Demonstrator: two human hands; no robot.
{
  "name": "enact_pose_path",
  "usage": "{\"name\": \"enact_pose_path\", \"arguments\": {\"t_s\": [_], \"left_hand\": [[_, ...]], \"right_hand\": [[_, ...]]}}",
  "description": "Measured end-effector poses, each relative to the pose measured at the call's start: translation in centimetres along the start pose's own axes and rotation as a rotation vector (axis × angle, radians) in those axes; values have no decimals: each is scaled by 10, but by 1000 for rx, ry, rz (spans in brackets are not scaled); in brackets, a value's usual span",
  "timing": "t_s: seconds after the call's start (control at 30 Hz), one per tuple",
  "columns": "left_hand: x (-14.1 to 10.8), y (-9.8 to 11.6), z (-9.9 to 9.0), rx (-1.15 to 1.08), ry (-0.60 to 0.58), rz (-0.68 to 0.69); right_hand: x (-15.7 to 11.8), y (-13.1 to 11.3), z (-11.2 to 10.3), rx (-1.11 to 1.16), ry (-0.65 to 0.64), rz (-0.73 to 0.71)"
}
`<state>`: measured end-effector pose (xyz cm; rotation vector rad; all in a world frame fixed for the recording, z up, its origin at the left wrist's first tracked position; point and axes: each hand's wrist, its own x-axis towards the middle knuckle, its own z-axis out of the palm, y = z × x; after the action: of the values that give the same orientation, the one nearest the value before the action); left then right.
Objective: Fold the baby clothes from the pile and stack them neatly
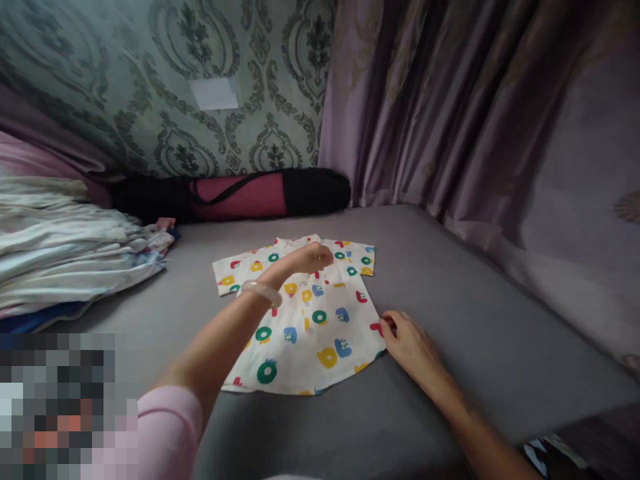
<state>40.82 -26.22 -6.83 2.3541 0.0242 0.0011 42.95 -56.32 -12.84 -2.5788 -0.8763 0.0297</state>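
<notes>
A short-sleeved white shirt (330, 383) printed with colourful letters lies spread flat, its collar pointing away from me. My left hand (316, 257) reaches across it to the upper chest, just below the collar; its fingers are curled together in a pinch on the fabric, with the fingertips partly hidden. At the shirt's lower right side edge, my right hand (407, 343) has thumb and fingers closed on the cloth. A pale bangle (263, 292) circles my left wrist. My left forearm covers part of the shirt's left side.
The shirt lies on a grey sheet (465, 313). A heap of clothes (70, 247) sits at the left. Along the patterned wall rests a long black and maroon bag (240, 197). Purple curtains (400, 100) hang at the right. A pixelated patch hides the lower left corner.
</notes>
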Motion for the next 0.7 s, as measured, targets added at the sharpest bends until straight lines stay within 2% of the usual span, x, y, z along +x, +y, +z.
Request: {"name": "enact_pose_path", "arguments": {"t_s": [0.13,0.27,0.37,0.5,0.6,0.7], "left_hand": [[86,11,28,-79,45,-170],[140,28,69,-19,89,-219],[159,39,94,45,160,-284],[166,46,115,108,275,-395],[168,44,119,131,305,-407],[169,36,113,132,244,-341]], "right_hand": [[-3,-8,3,4,-34,89],[0,-12,5,-14,-56,181],[-2,-12,7,-20,-39,196],[-7,-11,7,79,2,191],[-7,-11,6,156,-12,203],[-7,-11,9,247,-67,210]]}}
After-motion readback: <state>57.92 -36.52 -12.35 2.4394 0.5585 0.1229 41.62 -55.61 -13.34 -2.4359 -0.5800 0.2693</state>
